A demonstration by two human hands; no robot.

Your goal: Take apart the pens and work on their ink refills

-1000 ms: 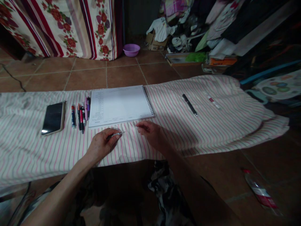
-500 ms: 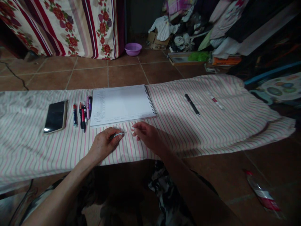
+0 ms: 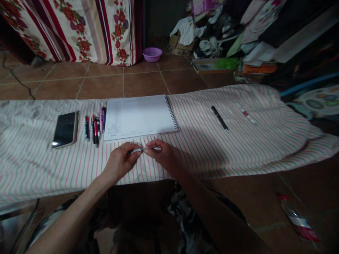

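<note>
My left hand (image 3: 122,158) is closed around a slim pen (image 3: 136,150), pale on the part that shows, pointing right. My right hand (image 3: 162,155) pinches a thin whitish pen part (image 3: 157,149), whose end sticks out past the fingers. The fingertips of both hands meet over the striped cloth, and a thin dark piece shows where the two parts come together. Fingers hide most of both. Just beyond the hands lies a spiral-bound pad (image 3: 143,116) with a blank white page.
Left of the pad are several pens (image 3: 95,128) and a phone (image 3: 65,129). To the right lie a black pen (image 3: 219,119) and a clear strip with a red label (image 3: 246,114). Striped cloth (image 3: 201,151) covers the table. A plastic bottle (image 3: 299,220) lies on the floor.
My right hand has moved left to meet the left hand, closing the gap between them. Its thin part now touches or nearly touches the pen's end. The view has shifted slightly.
</note>
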